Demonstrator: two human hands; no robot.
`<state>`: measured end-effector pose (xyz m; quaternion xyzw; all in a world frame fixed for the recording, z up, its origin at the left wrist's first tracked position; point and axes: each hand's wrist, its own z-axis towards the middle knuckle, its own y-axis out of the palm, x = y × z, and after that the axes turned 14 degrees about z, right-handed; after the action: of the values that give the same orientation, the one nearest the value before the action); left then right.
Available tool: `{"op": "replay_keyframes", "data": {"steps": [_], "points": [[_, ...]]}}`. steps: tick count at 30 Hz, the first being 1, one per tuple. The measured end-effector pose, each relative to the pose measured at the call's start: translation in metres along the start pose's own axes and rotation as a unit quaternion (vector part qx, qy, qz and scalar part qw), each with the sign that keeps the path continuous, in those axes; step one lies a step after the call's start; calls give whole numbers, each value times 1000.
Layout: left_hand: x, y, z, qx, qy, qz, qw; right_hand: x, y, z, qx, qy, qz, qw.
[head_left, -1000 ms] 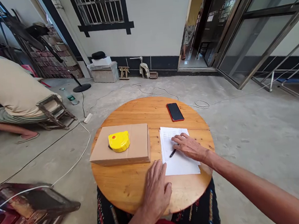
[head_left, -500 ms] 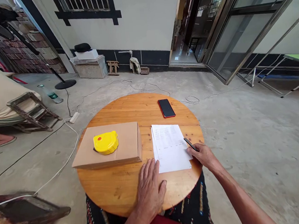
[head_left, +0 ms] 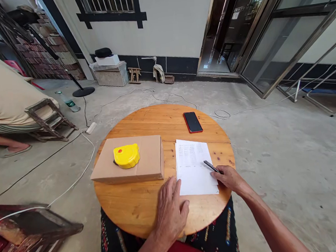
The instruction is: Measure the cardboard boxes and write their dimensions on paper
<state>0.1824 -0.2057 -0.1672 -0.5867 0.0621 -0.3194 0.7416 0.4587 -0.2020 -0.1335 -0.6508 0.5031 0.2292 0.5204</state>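
Note:
My right hand [head_left: 228, 177] is closed around a black pen [head_left: 212, 166], at the right edge of some sheets of paper [head_left: 195, 180]. Rows of small writing cover the upper part of the top sheet. Fingers outstretched, my left hand [head_left: 171, 209] rests on the round wooden table [head_left: 128, 203] beside the lower left corner of the paper. A closed cardboard box [head_left: 150, 155] lies to the left, with a yellow tape measure [head_left: 127, 156] on top. Beyond the paper is a black phone [head_left: 193, 122] with a red edge.
A person in a beige top [head_left: 7, 90] sits at the left by a small wooden chair [head_left: 53, 119]. A plastic bottle [head_left: 68, 101] and a power strip [head_left: 91, 128] with cables are on the floor. A dark wooden piece of furniture [head_left: 38, 233] stands at the lower left.
The view has swung slightly left, so the scene sits further right. My right hand and the pen have shifted a little left over the paper. My left hand stays on the table.

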Motion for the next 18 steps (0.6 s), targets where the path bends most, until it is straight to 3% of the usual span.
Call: {"op": "replay_keyframes", "data": {"steps": [4, 7, 12, 16, 18], "points": [[0, -7, 22, -8, 37, 11, 999, -6, -1, -1, -7, -14, -62, 998], [0, -1, 29, -27, 61, 37, 997, -9, 1, -3, -2, -16, -101, 995], [7, 8, 12, -29, 56, 66, 996, -8, 4, -6, 3, -22, -138, 990], [13, 2, -4, -35, 51, 80, 995, -5, 1, -12, -8, -22, -144, 989], [14, -2, -8, -38, 53, 78, 995, -5, -5, -18, 22, -26, -143, 989]]}}
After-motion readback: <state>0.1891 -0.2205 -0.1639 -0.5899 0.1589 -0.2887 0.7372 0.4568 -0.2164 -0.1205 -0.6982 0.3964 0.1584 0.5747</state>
